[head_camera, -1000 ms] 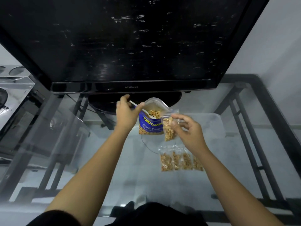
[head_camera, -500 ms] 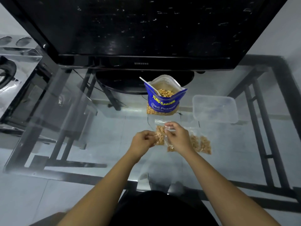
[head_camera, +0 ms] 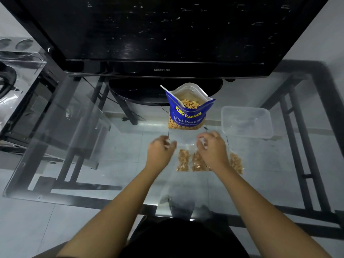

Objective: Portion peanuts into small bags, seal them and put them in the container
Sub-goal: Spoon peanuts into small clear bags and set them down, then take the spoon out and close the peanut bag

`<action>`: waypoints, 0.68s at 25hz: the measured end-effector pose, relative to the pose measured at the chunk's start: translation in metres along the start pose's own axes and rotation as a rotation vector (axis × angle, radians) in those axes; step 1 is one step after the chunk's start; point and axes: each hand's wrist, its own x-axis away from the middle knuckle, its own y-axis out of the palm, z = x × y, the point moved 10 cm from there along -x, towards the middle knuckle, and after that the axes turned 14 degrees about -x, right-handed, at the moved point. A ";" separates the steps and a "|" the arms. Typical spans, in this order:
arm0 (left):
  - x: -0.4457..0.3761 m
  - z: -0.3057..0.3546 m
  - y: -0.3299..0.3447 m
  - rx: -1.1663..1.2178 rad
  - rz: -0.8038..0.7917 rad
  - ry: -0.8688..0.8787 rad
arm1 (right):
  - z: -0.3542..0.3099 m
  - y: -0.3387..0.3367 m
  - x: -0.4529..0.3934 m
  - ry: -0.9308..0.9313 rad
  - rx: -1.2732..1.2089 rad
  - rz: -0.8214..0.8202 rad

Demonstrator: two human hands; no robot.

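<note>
A small clear bag of peanuts [head_camera: 183, 161] lies flat on the glass table [head_camera: 115, 146], leftmost in a row of filled small bags [head_camera: 236, 162]. My left hand [head_camera: 160, 148] and my right hand [head_camera: 213, 148] are over it with fingers curled, and they pinch the two ends of its clear top strip. My right hand hides part of the row. Behind them stands the open blue peanut pouch [head_camera: 188, 113] with a white spoon [head_camera: 168, 92] stuck in it. The clear plastic container [head_camera: 245, 121] sits to the right of the pouch.
A large black television [head_camera: 162, 34] on a round stand [head_camera: 141, 92] fills the back of the table, just behind the pouch. A cable [head_camera: 168, 135] runs past the pouch. The table's near edge [head_camera: 111, 200] is close to my body.
The small bag went from held up at the pouch to flat on the table. My left hand let go of the spoon, and both hands have spread apart along the bag's top.
</note>
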 end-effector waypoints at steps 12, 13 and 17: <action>-0.085 0.043 -0.136 0.749 0.359 0.047 | -0.053 -0.061 -0.083 -0.033 0.008 0.087; -0.075 0.031 -0.148 0.782 0.463 0.063 | -0.050 -0.063 -0.083 -0.032 -0.015 0.103; -0.033 0.001 -0.122 0.179 0.589 0.321 | -0.046 -0.063 -0.080 -0.032 -0.074 0.144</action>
